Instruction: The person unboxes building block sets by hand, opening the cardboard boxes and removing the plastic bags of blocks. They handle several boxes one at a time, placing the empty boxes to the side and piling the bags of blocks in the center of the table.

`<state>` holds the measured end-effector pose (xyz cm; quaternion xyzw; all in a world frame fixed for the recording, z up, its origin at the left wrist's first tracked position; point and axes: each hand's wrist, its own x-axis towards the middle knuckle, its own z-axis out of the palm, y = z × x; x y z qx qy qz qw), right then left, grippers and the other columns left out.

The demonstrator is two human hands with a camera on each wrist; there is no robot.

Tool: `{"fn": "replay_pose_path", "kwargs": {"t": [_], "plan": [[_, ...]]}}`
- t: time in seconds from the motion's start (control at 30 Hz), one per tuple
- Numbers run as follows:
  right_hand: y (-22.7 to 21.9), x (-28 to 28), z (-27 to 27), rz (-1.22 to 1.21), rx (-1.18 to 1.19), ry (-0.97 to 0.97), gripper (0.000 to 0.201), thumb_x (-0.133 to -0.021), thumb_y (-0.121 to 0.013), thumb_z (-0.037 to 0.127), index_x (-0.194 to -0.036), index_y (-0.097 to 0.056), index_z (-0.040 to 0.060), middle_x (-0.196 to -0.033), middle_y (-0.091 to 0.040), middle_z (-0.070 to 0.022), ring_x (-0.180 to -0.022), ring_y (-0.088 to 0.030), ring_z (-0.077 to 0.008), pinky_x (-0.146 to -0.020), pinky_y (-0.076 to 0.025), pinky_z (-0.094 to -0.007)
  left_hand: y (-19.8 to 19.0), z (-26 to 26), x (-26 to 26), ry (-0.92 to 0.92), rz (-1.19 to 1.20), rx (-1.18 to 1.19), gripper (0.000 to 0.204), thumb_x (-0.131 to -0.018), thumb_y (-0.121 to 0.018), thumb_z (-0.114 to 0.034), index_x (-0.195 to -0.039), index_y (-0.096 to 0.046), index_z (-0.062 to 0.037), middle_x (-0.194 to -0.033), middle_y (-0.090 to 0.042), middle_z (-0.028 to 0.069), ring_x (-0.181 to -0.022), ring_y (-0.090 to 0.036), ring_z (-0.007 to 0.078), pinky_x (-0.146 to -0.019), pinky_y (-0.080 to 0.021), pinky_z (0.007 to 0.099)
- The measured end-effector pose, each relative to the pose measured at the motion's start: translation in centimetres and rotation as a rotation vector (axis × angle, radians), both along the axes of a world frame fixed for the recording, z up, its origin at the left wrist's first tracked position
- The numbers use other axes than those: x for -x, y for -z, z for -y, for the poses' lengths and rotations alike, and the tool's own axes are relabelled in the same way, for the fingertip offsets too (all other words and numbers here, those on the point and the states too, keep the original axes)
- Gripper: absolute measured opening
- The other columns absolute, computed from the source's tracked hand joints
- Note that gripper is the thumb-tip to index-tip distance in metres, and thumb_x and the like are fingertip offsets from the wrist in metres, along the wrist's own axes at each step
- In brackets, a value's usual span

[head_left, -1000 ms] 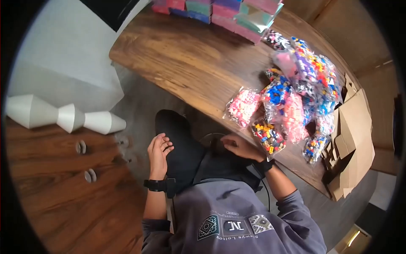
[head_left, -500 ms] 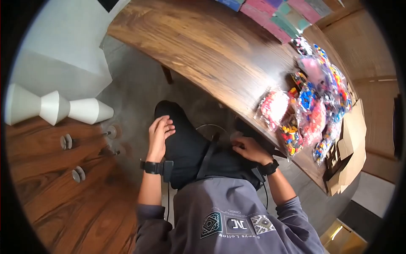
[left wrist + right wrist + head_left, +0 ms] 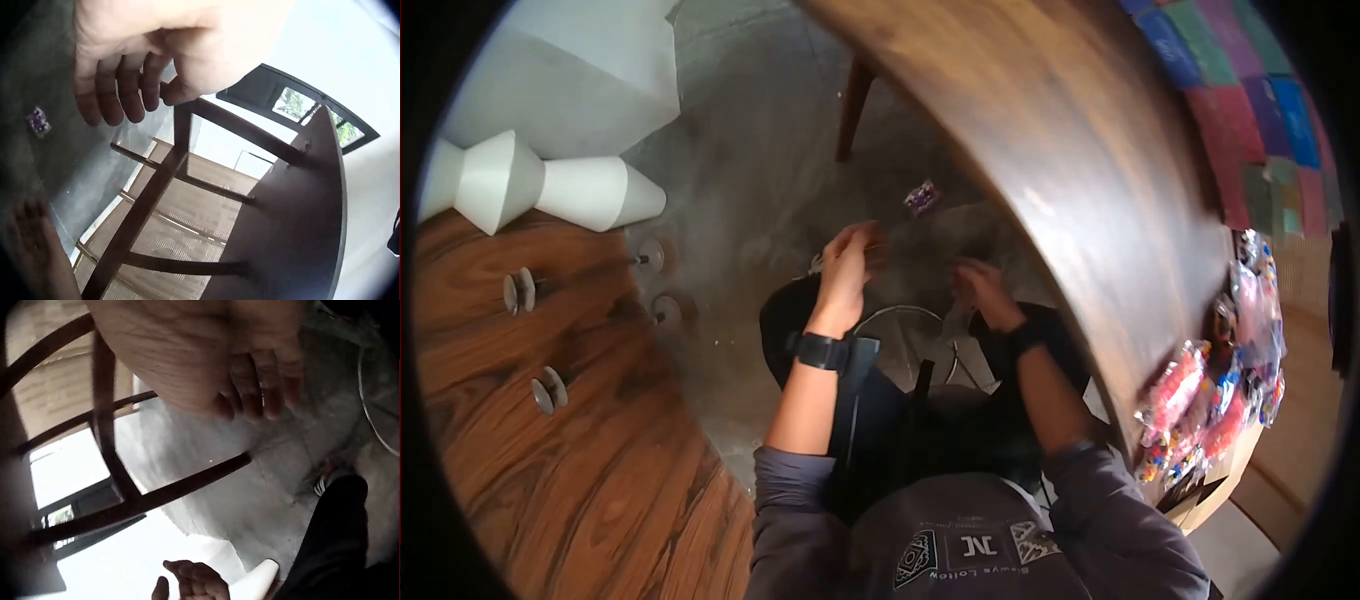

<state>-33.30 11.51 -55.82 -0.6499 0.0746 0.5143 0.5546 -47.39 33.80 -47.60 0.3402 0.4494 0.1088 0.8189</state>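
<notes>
A small clear packet point(image 3: 921, 198) with purple bits lies on the grey floor ahead of both hands; the left wrist view shows the same packet point(image 3: 39, 122) at the left. My left hand point(image 3: 847, 280), slightly blurred, hovers above the left knee, fingers loosely bent with nothing in them. Opposite it, my right hand point(image 3: 988, 292) is held near the table edge, fingers pointing inward and empty. In the right wrist view the right palm point(image 3: 187, 356) faces the camera, fingers loosely curved. A gap separates the two hands.
The wooden table point(image 3: 1050, 130) curves along the right, its leg point(image 3: 853, 115) reaching the floor. Plastic bags of colourful pieces point(image 3: 1175, 390) and stacked coloured boxes point(image 3: 1250, 110) sit on it. At left are a white faceted column point(image 3: 590, 190) and a brown wooden surface point(image 3: 630, 430).
The head view has swung, so the table, bags and boxes now sit farther right and the floor packet shows. Both hands have moved forward from the lap, out over the knees.
</notes>
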Motion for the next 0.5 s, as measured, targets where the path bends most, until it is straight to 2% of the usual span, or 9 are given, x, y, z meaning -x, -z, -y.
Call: {"fn": "replay_pose_path", "kwargs": {"t": [0.03, 0.1, 0.2, 0.23, 0.3, 0.37, 0.43, 0.5], "plan": [[1.6, -0.3, -1.2, -0.104, -0.025, 0.074, 0.03, -0.096, -0.058, 0.017, -0.123, -0.059, 0.0029, -0.107, -0.068, -0.0077, -0.093, -0.067, -0.0181, -0.079, -0.055, -0.0328, 1.9, 0.0, 0.4, 0.033, 0.012, 0.035, 0.027, -0.1, -0.051, -0.025, -0.114, -0.062, -0.0036, -0.094, -0.063, 0.0033, -0.086, -0.063, 0.0141, -0.072, -0.051, 0.0299], [6.6, 0.0, -2.6, -0.144, 0.138, 0.12, 0.03, -0.095, -0.059, 0.017, -0.122, -0.061, 0.0058, -0.104, -0.068, -0.0067, -0.091, -0.067, -0.0194, -0.079, -0.055, -0.0331, 2.3, -0.1, 0.0, -0.01, -0.031, 0.156, 0.026, -0.101, -0.051, -0.024, -0.112, -0.063, -0.0048, -0.094, -0.063, 0.0026, -0.084, -0.063, 0.0138, -0.072, -0.052, 0.0302], [9.5, 0.5, -5.3, -0.113, 0.245, 0.057, 0.03, -0.093, -0.061, 0.015, -0.121, -0.059, 0.0056, -0.098, -0.067, -0.0056, -0.084, -0.066, -0.0175, -0.072, -0.055, -0.034, 5.2, -0.7, 0.2, -0.042, -0.03, 0.261, 0.026, -0.101, -0.05, -0.024, -0.113, -0.062, -0.0051, -0.096, -0.063, 0.004, -0.088, -0.062, 0.0152, -0.078, -0.053, 0.032], [10.9, 0.5, -6.1, -0.12, 0.263, 0.033, 0.03, -0.092, -0.061, 0.016, -0.12, -0.059, 0.0058, -0.097, -0.067, -0.0052, -0.083, -0.065, -0.018, -0.072, -0.055, -0.0342, 5.6, -0.7, -0.1, -0.098, -0.032, 0.254, 0.027, -0.101, -0.051, -0.024, -0.114, -0.062, -0.0044, -0.099, -0.064, 0.0049, -0.088, -0.063, 0.0164, -0.079, -0.052, 0.0321], [14.6, 0.5, -6.8, -0.145, 0.312, -0.027, 0.03, -0.092, -0.061, 0.019, -0.12, -0.059, 0.0063, -0.096, -0.066, -0.0044, -0.082, -0.065, -0.0191, -0.072, -0.056, -0.0345, 3.7, -1.7, -0.9, -0.106, 0.055, 0.229, 0.027, -0.101, -0.051, -0.023, -0.116, -0.061, -0.003, -0.102, -0.065, 0.0054, -0.092, -0.063, 0.0164, -0.08, -0.052, 0.0314], [24.0, -2.6, -3.3, 0.214, 0.194, -0.617, 0.029, -0.093, -0.059, 0.025, -0.115, -0.06, 0.0064, -0.09, -0.064, -0.0049, -0.08, -0.064, -0.0212, -0.07, -0.055, -0.0353, 3.8, -2.1, -1.0, -0.071, 0.083, 0.273, 0.027, -0.101, -0.051, -0.021, -0.118, -0.06, -0.0021, -0.105, -0.065, 0.0062, -0.095, -0.063, 0.0156, -0.082, -0.051, 0.0312], [28.0, -3.9, -4.2, 0.198, 0.257, -0.589, 0.031, -0.094, -0.058, 0.032, -0.111, -0.061, 0.0059, -0.087, -0.063, -0.0063, -0.079, -0.064, -0.0234, -0.069, -0.055, -0.0363, 3.7, -2.4, -0.7, -0.071, 0.117, 0.279, 0.026, -0.101, -0.051, -0.018, -0.119, -0.06, -0.0014, -0.108, -0.066, 0.0069, -0.097, -0.062, 0.0147, -0.083, -0.05, 0.031], [27.4, -3.3, -9.1, -0.163, 0.532, 0.089, 0.036, -0.095, -0.055, 0.038, -0.109, -0.061, 0.005, -0.087, -0.061, -0.0087, -0.08, -0.063, -0.0256, -0.068, -0.054, -0.0374, 3.4, -3.0, -0.2, -0.088, 0.153, 0.253, 0.026, -0.1, -0.052, -0.016, -0.12, -0.059, -0.0007, -0.11, -0.066, 0.0075, -0.099, -0.062, 0.0138, -0.085, -0.049, 0.0308]]}}
